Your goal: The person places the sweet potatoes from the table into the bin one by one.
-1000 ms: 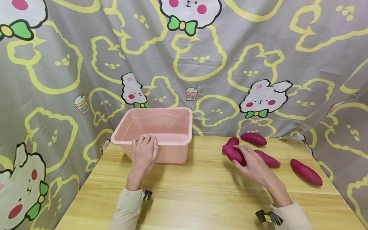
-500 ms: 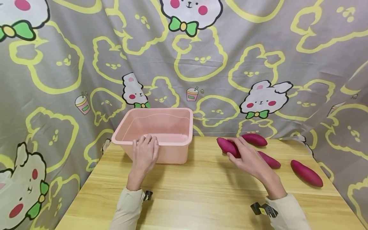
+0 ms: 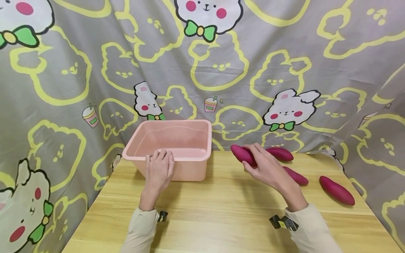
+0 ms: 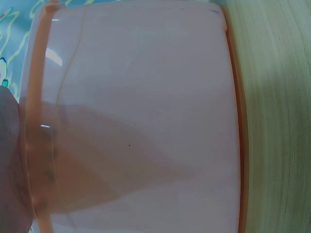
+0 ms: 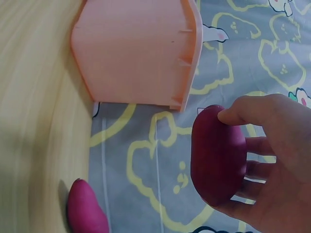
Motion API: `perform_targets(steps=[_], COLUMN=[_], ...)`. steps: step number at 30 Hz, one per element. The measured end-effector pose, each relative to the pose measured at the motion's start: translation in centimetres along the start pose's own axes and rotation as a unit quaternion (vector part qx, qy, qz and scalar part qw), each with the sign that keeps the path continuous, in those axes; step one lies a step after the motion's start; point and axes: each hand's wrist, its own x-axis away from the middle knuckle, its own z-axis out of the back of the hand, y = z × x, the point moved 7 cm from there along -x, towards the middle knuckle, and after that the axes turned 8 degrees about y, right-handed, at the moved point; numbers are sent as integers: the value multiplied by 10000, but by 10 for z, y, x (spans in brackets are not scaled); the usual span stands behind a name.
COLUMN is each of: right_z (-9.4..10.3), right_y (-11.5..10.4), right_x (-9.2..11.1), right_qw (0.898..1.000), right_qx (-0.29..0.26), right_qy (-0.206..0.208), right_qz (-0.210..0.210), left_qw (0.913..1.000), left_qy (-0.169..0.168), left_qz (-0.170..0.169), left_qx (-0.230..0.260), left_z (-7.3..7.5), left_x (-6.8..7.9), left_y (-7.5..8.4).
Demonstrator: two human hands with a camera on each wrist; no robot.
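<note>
My right hand (image 3: 265,167) holds a purple-red sweet potato (image 3: 242,154) above the table, its far end pointing up and left. In the right wrist view, thumb and fingers hold this sweet potato (image 5: 218,155) from the sides. My left hand (image 3: 159,168) grips the front rim of a pink plastic bin (image 3: 193,170), fingers hooked over the edge. The bin's inside, as far as it shows, holds nothing. Three more sweet potatoes lie on the right: one at the back (image 3: 280,154), one partly behind my right hand (image 3: 296,176), and one far right (image 3: 336,190).
The wooden table (image 3: 202,218) ends at a grey curtain (image 3: 234,70) with yellow bear outlines, hanging close behind the bin and sweet potatoes. Dark wrist devices sit at both sleeves, such as the right wrist camera (image 3: 283,222).
My right hand has lifted the sweet potato and carried it left toward the bin, away from the other sweet potatoes. The left hand has stayed on the bin's rim.
</note>
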Motion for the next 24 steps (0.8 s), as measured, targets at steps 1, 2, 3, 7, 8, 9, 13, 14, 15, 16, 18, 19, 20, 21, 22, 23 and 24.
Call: perform_targets(steps=[1, 2, 3, 7, 8, 9, 13, 14, 15, 16, 18, 19, 20, 21, 22, 23, 24], right_z=[0, 0, 0, 0, -1, -1, -3, -3, -4, -4, -4, -4, -4, -5, -5, -5, -6], right_y=[-1, -3, -4, -8, -9, -10, -14, -15, -16, -16, -18, -19, -20, -21, -22, -22, -23], right_x=[-2, -3, -4, -9, -10, -11, -15, -16, -17, -18, -19, -20, -21, -22, -23, -24, -25], right_qw=[10000, 10000, 10000, 9999, 9998, 9998, 9996, 9996, 9995, 9995, 9994, 9994, 9993, 9993, 9993, 9993, 9992], right_qx=[0, 1, -1, -23, -26, -25, 14, 27, 36, 47, 64, 71, 64, 63, 70, 64, 55], right_qy=[14, 23, 32, 49, 55, 62, 100, 106, 109, 112, 125, 124, 126, 124, 117, 108, 96], right_qz=[20, 36, 58, 141, 169, 193, 265, 274, 284, 296, 310, 318, 332, 349, 354, 361, 377], left_qw=[10000, 10000, 10000, 10000, 10000, 10000, 10000, 10000, 10000, 10000, 10000, 10000, 10000, 10000, 10000, 10000, 9999], left_qy=[-3, -7, -7, -27, -29, -20, 10, 12, 24, 32, 34, 39, 48, 64, 66, 78, 102], left_qz=[-6, -10, -12, 8, 16, 21, 34, 36, 35, 34, 30, 27, 20, 10, -1, -14, -24], left_qx=[-5, -7, -5, 8, 14, 23, 54, 59, 61, 55, 44, 38, 28, 20, 16, 13, 12], left_z=[0, 0, 0, 0, 0, 0, 1, 1, 1, 1, 1, 1, 1, 1, 1, 1, 1], left_x=[0, 0, 0, 1, 1, 1, 2, 2, 2, 2, 1, 1, 1, 1, 1, 1, 1], left_y=[0, 0, 0, 1, 1, 1, 1, 1, 1, 1, 1, 1, 1, 1, 1, 1, 1])
